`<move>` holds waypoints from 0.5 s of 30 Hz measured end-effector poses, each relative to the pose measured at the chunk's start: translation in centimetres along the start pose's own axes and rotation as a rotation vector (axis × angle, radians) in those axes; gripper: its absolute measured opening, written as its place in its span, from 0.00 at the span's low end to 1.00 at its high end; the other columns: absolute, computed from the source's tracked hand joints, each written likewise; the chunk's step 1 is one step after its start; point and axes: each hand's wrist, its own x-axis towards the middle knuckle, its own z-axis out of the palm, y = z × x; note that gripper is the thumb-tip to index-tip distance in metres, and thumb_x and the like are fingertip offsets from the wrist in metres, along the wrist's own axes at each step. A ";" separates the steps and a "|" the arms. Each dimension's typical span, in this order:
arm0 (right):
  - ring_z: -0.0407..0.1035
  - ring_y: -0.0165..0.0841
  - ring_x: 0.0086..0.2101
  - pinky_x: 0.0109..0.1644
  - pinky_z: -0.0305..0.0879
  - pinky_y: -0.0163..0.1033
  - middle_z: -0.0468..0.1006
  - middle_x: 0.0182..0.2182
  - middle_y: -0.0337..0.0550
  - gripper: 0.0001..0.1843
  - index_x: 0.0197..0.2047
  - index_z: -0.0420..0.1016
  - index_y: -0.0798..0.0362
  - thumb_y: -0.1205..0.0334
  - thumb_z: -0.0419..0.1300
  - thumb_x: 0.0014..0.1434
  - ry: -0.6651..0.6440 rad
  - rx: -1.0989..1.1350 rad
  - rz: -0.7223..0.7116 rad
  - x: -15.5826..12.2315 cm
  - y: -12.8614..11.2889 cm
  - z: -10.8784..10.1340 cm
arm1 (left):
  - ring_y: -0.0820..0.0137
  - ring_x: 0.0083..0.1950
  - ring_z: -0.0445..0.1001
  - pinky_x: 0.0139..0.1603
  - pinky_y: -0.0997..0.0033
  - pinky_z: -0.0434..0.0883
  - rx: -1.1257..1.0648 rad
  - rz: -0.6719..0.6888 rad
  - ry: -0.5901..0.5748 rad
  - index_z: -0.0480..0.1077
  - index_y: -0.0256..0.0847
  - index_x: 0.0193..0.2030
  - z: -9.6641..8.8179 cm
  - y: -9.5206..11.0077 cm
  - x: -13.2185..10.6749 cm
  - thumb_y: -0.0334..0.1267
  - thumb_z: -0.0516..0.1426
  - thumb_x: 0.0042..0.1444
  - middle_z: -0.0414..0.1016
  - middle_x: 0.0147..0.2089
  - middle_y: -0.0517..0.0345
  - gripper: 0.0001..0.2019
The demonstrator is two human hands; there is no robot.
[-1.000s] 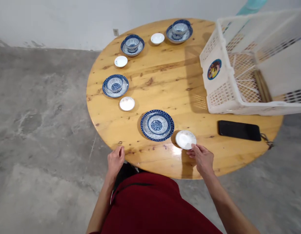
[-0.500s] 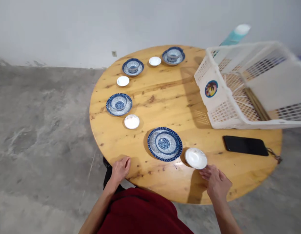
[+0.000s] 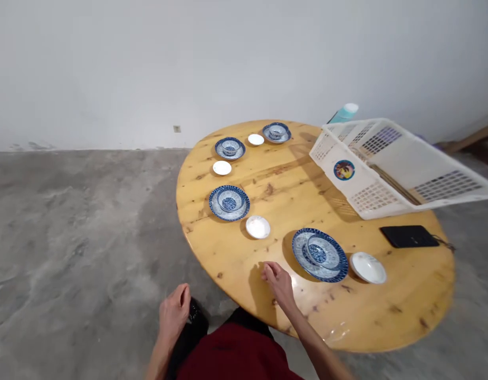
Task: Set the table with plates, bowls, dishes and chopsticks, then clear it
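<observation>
My right hand (image 3: pixel 278 282) hovers over the near edge of the round wooden table (image 3: pixel 386 316), fingers curled in with nothing in them. It is just left of a blue patterned plate with a bowl on it (image 3: pixel 321 256). A small white dish (image 3: pixel 368 267) lies to the right of that plate, apart from my hand. Off the table and over the floor, my left hand (image 3: pixel 173 316) hangs relaxed with loosely bent fingers and holds nothing. Another small white dish (image 3: pixel 258 227) sits beyond my right hand.
Three more blue plate-and-bowl sets (image 3: pixel 229 202) (image 3: pixel 230 148) (image 3: pixel 276 132) and white dishes (image 3: pixel 222 168) (image 3: pixel 255 139) ring the table's left and far side. A white plastic basket (image 3: pixel 362 182) overhangs the right, a black phone (image 3: pixel 409 236) in front of it. A teal bottle (image 3: pixel 344 112) stands behind.
My right hand let go of the white dish and moved left past the near plate. My left hand came off the table edge. The view swung left and back.
</observation>
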 end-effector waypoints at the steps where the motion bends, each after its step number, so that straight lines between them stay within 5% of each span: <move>1: 0.74 0.37 0.31 0.37 0.65 0.37 0.81 0.34 0.48 0.28 0.42 0.78 0.53 0.40 0.49 0.59 0.037 -0.079 0.009 0.1 -0.1 1.2 | 0.66 0.36 0.81 0.36 0.73 0.64 0.007 -0.035 0.007 0.77 0.44 0.46 -1.0 -1.6 0.0 0.43 0.48 0.68 0.83 0.36 0.55 0.16; 6: 0.70 0.34 0.32 0.34 0.53 0.35 0.81 0.35 0.46 0.22 0.44 0.78 0.51 0.48 0.47 0.66 0.215 -0.465 0.114 0.5 -0.5 3.3 | 0.65 0.36 0.81 0.35 0.74 0.63 -0.009 -0.134 0.048 0.77 0.45 0.46 -3.9 -6.7 1.1 0.43 0.48 0.67 0.82 0.34 0.56 0.16; 10: 0.68 0.33 0.28 0.33 0.50 0.34 0.80 0.33 0.46 0.24 0.45 0.77 0.50 0.45 0.46 0.70 0.235 -0.634 0.234 1.0 -1.7 3.9 | 0.65 0.35 0.81 0.35 0.73 0.65 -0.097 -0.064 0.041 0.77 0.46 0.44 -4.7 -7.2 4.1 0.46 0.48 0.67 0.82 0.35 0.56 0.16; 15: 0.72 0.37 0.30 0.35 0.59 0.36 0.80 0.33 0.50 0.27 0.44 0.76 0.50 0.43 0.41 0.72 0.277 -0.725 0.359 1.3 -2.9 4.9 | 0.65 0.36 0.81 0.36 0.72 0.69 -0.182 0.082 -0.040 0.77 0.46 0.43 -6.7 -6.8 11.2 0.47 0.48 0.66 0.82 0.35 0.55 0.17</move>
